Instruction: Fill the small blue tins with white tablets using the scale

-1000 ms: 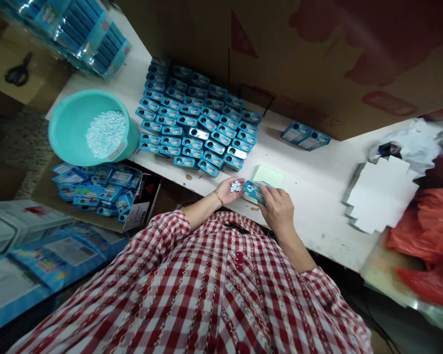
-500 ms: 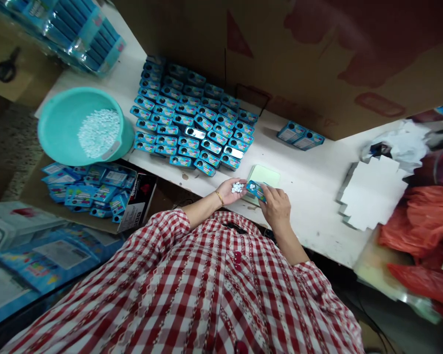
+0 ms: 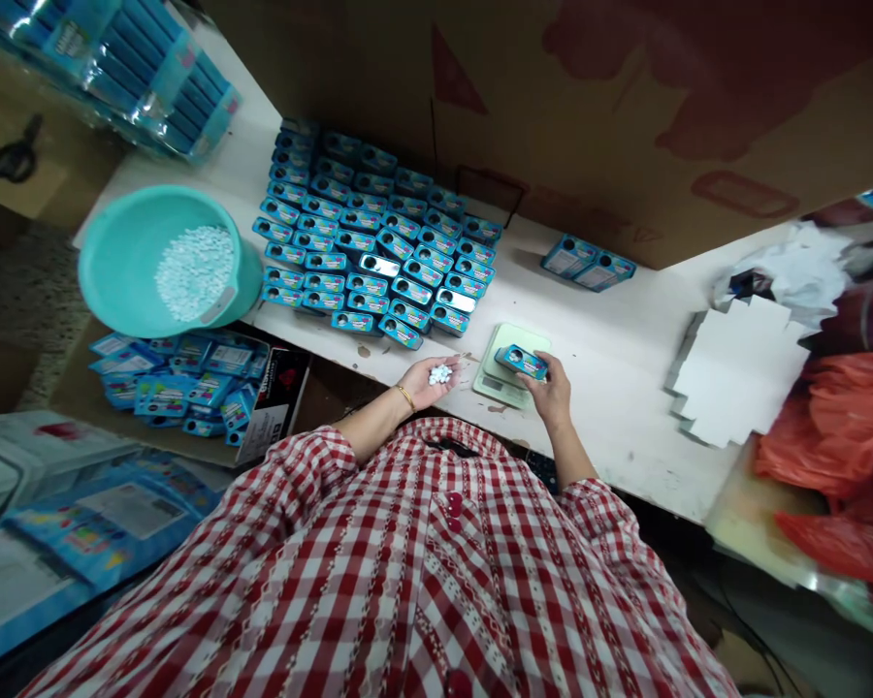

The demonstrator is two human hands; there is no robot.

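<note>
My left hand (image 3: 428, 385) is palm up, cupped under a small heap of white pellets (image 3: 440, 374). To its right, my right hand (image 3: 551, 388) grips the right end of a blue box (image 3: 522, 362), which has a round opening on its upper face. That box is over a pale green scale (image 3: 496, 384); whether it touches the scale I cannot tell. Rows of similar blue boxes (image 3: 368, 283) stand on the white table (image 3: 611, 417) beyond my hands. A turquoise basin (image 3: 120, 262) with many white pellets inside is at the left.
A large cardboard box (image 3: 567, 126) stands along the back, with two blue boxes (image 3: 588, 264) before it. At the lower left, a carton (image 3: 262, 412) holds blue packs. Flat white card (image 3: 742, 368) and red plastic bags (image 3: 836, 422) are at the right.
My hands have moved apart. The left one, with its pellets, shifted left, and the right one brought the blue box away from the left palm, over the scale.
</note>
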